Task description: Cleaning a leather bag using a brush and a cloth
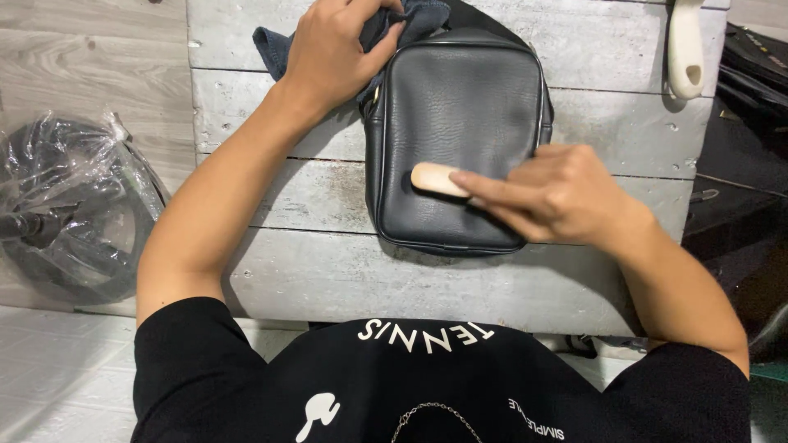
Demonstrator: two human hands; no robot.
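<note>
A small black leather bag (460, 115) lies flat on a whitewashed plank table (328, 271). My right hand (558, 193) grips a small wooden-backed brush (435, 178) and presses it on the lower front of the bag. My left hand (332, 53) rests at the bag's top left corner, closed on a dark blue cloth (275, 45) that bunches out from under the fingers. The brush's bristles are hidden against the leather.
A cream-coloured brush handle (685, 49) lies at the table's far right. A round black object wrapped in clear plastic (70, 213) sits on the floor to the left. Dark bags or cases (751, 74) are stacked at the right edge.
</note>
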